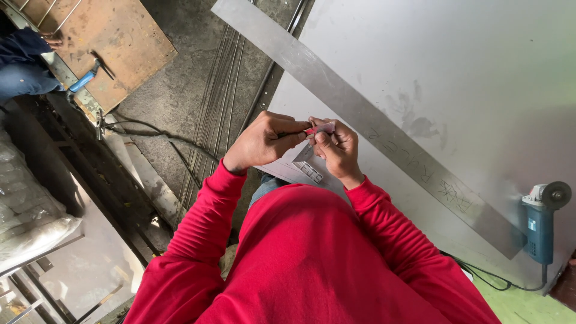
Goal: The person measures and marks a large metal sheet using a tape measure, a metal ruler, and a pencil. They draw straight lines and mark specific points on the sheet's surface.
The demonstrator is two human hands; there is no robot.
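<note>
Two bare hands meet just above the near edge of a large grey metal sheet [480,78], which fills the right half of the view and lies on the workshop floor. Sleeves of a red top cover both arms down to the wrists. Left hand [262,143] has its fingers curled together, thumb and forefinger pinching a thin dark rod-like thing whose kind cannot be told. Right hand [338,148] is closed as well, its fingertips pinching a small pink object [317,128] right against the left hand's thumb. Beneath the hands lies a small metal offcut [303,170] with marker writing on it. Across the sheet, a long flat metal strip [360,114] runs diagonally from the top edge down to the right, also bearing marker scrawl. Beside its lower end rests a blue angle grinder [540,219], its cord trailing off the sheet. Bare concrete floor [192,84] to the left carries thin steel rods [219,102] and a dark cable [150,135]. A rusty brown plate [114,42] sits at upper left, beside another person's blue sleeve [24,48].
</note>
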